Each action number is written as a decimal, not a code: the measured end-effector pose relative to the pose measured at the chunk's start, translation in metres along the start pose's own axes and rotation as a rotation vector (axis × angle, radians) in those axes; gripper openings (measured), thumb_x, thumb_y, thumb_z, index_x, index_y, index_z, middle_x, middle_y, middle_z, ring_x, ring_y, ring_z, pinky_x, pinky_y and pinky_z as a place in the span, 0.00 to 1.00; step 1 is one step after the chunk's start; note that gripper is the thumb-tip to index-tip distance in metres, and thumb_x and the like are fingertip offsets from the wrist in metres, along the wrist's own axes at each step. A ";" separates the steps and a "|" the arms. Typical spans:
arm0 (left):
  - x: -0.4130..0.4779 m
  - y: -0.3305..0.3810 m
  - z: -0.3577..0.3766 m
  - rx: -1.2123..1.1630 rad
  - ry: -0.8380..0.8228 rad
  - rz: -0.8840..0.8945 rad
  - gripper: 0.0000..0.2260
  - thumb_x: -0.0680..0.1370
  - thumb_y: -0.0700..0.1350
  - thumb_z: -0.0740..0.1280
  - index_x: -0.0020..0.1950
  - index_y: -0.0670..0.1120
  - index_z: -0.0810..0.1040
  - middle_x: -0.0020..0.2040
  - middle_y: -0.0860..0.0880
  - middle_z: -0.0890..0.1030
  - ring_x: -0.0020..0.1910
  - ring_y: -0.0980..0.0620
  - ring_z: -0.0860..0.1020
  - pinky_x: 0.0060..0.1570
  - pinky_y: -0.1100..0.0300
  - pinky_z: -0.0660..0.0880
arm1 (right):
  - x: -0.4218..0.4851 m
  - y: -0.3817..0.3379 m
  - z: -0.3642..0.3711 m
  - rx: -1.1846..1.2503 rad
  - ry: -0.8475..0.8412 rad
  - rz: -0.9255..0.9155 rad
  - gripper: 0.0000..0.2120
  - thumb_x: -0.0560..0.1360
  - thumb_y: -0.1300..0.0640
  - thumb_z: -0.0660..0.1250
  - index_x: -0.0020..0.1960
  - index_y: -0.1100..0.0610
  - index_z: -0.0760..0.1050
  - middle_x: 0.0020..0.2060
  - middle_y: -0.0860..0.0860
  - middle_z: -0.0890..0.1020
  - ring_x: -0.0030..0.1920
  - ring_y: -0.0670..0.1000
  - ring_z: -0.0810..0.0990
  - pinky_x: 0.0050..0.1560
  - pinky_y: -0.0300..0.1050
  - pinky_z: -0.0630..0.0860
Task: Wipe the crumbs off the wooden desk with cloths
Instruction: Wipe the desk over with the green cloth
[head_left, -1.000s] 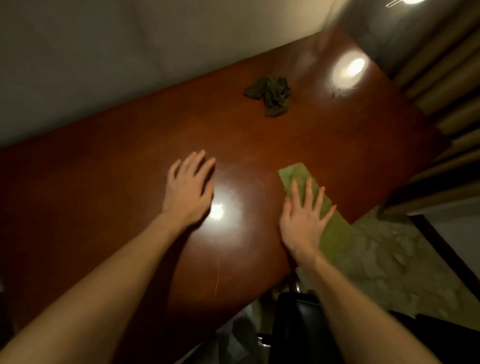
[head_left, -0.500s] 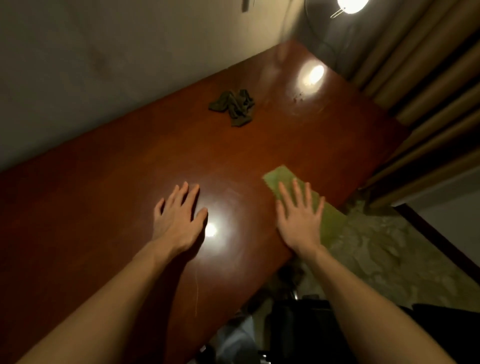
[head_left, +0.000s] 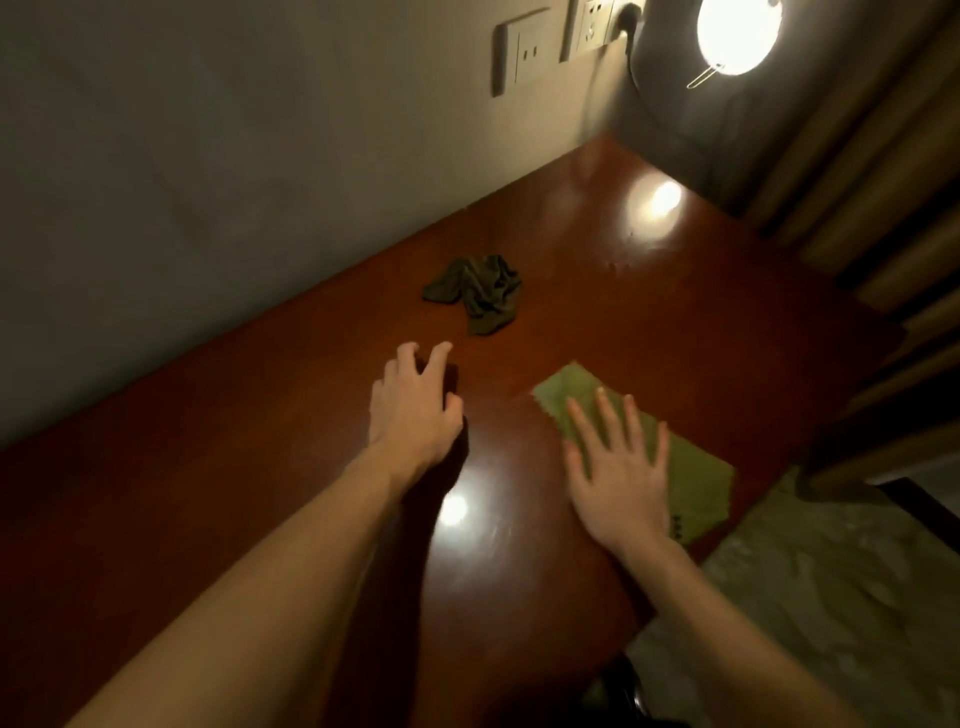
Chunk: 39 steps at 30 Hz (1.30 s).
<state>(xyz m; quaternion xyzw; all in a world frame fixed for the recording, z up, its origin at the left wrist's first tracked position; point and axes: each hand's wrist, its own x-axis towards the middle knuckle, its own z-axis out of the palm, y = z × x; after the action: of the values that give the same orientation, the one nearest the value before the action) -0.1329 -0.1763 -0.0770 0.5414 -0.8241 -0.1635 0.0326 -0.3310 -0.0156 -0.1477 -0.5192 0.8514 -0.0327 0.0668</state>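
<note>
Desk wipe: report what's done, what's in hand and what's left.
Done: no wiped area shows on the glossy desk. In hand: right hand presses flat on the light green cloth at the near edge; left hand, empty, hovers short of the crumpled dark cloth. Left: specks by the far lamp reflection.

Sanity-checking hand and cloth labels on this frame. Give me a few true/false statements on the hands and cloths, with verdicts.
1. The right hand lies flat on the light green cloth. True.
2. The left hand grips the dark cloth. False: it holds nothing, and that cloth lies apart from it, farther up the desk.
3. Both cloths are spread flat. False: the dark cloth is crumpled; only the light green one lies flat.
4. A lit lamp shines beyond the desk's far end. True.
</note>
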 end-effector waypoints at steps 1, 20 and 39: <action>0.015 0.006 -0.003 0.012 -0.002 0.008 0.28 0.82 0.51 0.64 0.81 0.56 0.60 0.81 0.41 0.57 0.77 0.38 0.64 0.73 0.42 0.65 | 0.021 0.011 -0.003 0.004 -0.007 0.059 0.30 0.82 0.37 0.41 0.84 0.37 0.47 0.84 0.46 0.48 0.84 0.54 0.43 0.81 0.68 0.44; 0.158 -0.033 -0.007 0.197 0.126 0.008 0.20 0.79 0.56 0.66 0.68 0.50 0.70 0.63 0.44 0.72 0.58 0.39 0.75 0.46 0.47 0.74 | 0.266 -0.060 -0.023 0.018 -0.049 -0.125 0.30 0.83 0.39 0.43 0.84 0.41 0.50 0.85 0.47 0.49 0.84 0.54 0.43 0.80 0.69 0.40; 0.047 -0.168 -0.033 0.063 0.435 -0.301 0.16 0.71 0.42 0.65 0.58 0.47 0.79 0.71 0.44 0.76 0.72 0.42 0.72 0.73 0.41 0.64 | 0.267 -0.175 -0.004 0.047 -0.067 -0.372 0.28 0.82 0.38 0.46 0.82 0.40 0.59 0.84 0.48 0.58 0.84 0.57 0.50 0.78 0.75 0.46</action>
<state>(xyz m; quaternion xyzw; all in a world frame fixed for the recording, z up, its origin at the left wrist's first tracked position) 0.0035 -0.2873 -0.1027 0.6812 -0.7125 -0.0206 0.1673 -0.2983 -0.3329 -0.1434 -0.6668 0.7370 -0.0470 0.0998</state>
